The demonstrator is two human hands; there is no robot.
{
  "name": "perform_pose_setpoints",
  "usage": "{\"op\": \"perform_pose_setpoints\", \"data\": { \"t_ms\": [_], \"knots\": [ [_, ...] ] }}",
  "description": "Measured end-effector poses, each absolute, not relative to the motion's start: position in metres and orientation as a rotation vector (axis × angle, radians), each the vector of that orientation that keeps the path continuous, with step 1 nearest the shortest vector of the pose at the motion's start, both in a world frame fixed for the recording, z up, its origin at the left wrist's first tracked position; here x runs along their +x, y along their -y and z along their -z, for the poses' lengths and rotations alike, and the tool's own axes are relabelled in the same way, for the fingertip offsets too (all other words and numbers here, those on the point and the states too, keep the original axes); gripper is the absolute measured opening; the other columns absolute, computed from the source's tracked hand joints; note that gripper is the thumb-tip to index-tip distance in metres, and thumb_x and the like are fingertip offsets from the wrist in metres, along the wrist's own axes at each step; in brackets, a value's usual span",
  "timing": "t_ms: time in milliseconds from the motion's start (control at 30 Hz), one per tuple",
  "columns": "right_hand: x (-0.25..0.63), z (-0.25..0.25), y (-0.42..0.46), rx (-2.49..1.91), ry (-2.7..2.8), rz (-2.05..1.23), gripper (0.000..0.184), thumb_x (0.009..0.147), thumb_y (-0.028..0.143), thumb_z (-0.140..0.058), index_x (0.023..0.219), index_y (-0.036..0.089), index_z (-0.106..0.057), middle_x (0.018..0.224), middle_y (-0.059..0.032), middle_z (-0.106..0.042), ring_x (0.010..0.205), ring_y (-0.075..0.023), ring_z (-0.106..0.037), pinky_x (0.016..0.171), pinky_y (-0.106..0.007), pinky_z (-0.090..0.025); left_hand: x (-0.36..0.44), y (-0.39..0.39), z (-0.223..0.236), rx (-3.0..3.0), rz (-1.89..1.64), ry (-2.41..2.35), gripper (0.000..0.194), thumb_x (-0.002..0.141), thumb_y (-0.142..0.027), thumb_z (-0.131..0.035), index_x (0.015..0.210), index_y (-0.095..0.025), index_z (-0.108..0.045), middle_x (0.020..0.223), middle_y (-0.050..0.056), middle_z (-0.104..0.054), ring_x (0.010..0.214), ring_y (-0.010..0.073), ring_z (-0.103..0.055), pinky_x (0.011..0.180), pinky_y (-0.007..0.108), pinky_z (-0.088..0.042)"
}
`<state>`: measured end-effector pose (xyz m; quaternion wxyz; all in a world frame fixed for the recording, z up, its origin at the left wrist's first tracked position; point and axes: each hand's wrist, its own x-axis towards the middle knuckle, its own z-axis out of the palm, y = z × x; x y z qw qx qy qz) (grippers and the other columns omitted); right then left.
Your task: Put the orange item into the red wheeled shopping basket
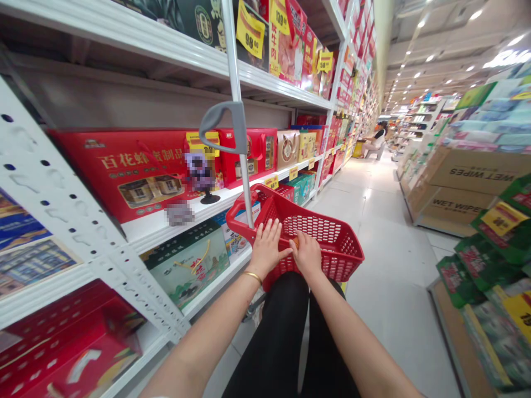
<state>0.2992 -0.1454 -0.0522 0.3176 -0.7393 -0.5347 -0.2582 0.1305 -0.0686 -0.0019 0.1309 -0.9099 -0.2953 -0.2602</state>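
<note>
My left hand (pixel 267 249) lies across the near rim of a red plastic shopping basket (pixel 327 226), fingers spread over the rim, with a gold bangle on the wrist. My right hand (pixel 306 255) curls over the same rim just beside it. A small orange item shows inside the basket between my hands, partly hidden. A metal pole (pixel 237 105) with a grey loop handle (pixel 222 121) rises from the basket's left corner. My black-trousered legs (pixel 286 337) stand directly behind the basket.
White perforated shelving (pixel 62 210) runs along the left, stocked with red gift boxes (pixel 124 171) and yellow price tags. Cartons of wet wipes (pixel 460 188) and green packs (pixel 493 243) stand on the right. A tiled aisle (pixel 373 221) leads to a seated person (pixel 375 141) far ahead.
</note>
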Motion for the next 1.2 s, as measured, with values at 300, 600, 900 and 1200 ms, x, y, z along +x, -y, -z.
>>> {"op": "perform_pose_setpoints", "data": {
  "t_ms": [300,600,900,1200],
  "knots": [
    [0.312,0.044,0.168,-1.999,1.482,0.659,0.051,0.11,0.056,-0.049,0.136,0.017,-0.069,0.118,-0.0136,-0.076,0.102,-0.0284,-0.063,0.095,-0.04,-0.04,0.109,0.063,-0.003,-2.689,0.736,0.646,0.08,0.105,-0.071,-0.045,0.167,-0.019,-0.043,0.177,0.008,-0.033,0.165,0.0313,-0.027,0.137,0.054,-0.02],
    [0.298,0.043,0.156,-2.002,1.388,0.644,0.047,0.11,0.051,-0.05,0.13,0.015,-0.071,0.118,-0.0153,-0.075,0.104,-0.0294,-0.061,0.098,-0.041,-0.039,0.051,0.055,-0.004,-2.626,0.848,0.625,0.071,0.108,-0.051,-0.052,0.17,-0.021,-0.036,0.179,0.01,-0.029,0.168,0.032,-0.019,0.136,0.057,-0.022],
    [0.271,0.035,0.135,-1.894,1.522,0.58,0.051,0.109,0.057,-0.05,0.138,0.018,-0.068,0.119,-0.0143,-0.075,0.104,-0.0288,-0.063,0.097,-0.04,-0.042,0.088,0.043,-0.016,-2.615,0.739,0.524,0.077,0.108,-0.06,-0.046,0.17,-0.016,-0.035,0.178,0.01,-0.032,0.168,0.0291,-0.019,0.139,0.053,-0.015],
    [0.297,0.038,0.15,-1.988,1.403,0.591,0.061,0.112,0.052,-0.043,0.153,0.009,-0.056,0.123,-0.0185,-0.077,0.109,-0.0301,-0.066,0.104,-0.043,-0.04,0.092,0.035,-0.006,-2.59,0.658,0.584,0.1,0.103,-0.074,-0.045,0.171,-0.004,-0.026,0.179,0.019,-0.021,0.169,0.0322,-0.012,0.139,0.051,-0.01]
  ]
}}
